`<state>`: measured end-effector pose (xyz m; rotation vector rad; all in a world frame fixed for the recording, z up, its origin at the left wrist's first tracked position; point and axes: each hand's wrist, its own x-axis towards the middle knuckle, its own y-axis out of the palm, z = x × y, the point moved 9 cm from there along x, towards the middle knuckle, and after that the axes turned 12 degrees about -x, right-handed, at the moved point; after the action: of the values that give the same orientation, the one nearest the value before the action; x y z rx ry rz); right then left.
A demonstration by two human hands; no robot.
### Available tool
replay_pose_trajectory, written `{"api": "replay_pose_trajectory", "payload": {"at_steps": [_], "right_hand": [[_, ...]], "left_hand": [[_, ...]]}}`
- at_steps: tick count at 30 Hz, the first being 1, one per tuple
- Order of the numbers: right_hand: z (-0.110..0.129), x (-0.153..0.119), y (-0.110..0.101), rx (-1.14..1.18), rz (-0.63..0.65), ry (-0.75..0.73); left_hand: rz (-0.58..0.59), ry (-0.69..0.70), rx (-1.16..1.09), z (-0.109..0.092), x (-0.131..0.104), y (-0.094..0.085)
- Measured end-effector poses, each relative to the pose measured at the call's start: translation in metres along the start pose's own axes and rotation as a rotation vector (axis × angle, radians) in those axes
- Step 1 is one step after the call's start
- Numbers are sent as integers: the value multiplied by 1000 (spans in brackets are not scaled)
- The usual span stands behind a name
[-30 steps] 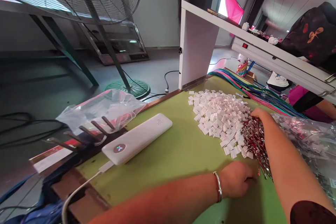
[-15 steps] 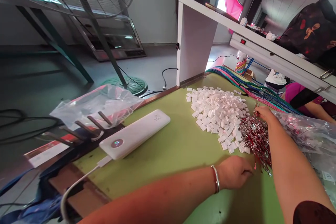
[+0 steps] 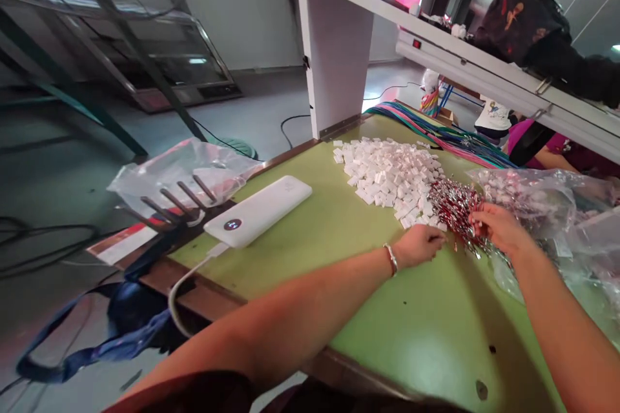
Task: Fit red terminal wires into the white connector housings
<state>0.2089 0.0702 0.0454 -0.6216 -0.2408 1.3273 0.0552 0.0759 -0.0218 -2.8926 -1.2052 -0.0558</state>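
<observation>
A heap of small silvery metal clasps with red parts (image 3: 453, 203) lies on the green tabletop (image 3: 387, 322). At its right side, my right hand (image 3: 501, 227) has its fingertips pinched on one of the clasps. Just in front of the heap is my left hand (image 3: 419, 245), wearing a silver bangle, its fingers closed together. What sits between them is too small to make out. Against the clasps, on the left, rests a big pile of small white flat pieces (image 3: 387, 171).
A white power bank (image 3: 261, 210) with a plugged-in cable lies left. Beyond it are a clear plastic bag (image 3: 181, 174) and dark prongs at the table edge. Plastic bags (image 3: 537, 197) crowd the right; coloured cords (image 3: 436, 135) run along the back, below a white shelf. Another person sits far right.
The view has shifted, showing more of the near table edge. My right hand has come down from the heap's top to its right side. My left hand stays near the heap, fingers closed.
</observation>
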Motion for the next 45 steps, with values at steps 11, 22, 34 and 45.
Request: {"api": "replay_pose_trajectory", "payload": {"at_steps": [11, 22, 34, 45], "right_hand": [[-74, -114, 44, 251, 109, 170], [-109, -100, -109, -147, -62, 67], [-128, -88, -106, -802, -165, -109], [-127, -89, -86, -1216, -501, -380]], "left_hand": [[-19, 67, 106, -4, 1, -1], [-61, 0, 123, -2, 1, -6], [-114, -53, 88, -8, -1, -6], [-182, -266, 230, -7, -15, 4]]}}
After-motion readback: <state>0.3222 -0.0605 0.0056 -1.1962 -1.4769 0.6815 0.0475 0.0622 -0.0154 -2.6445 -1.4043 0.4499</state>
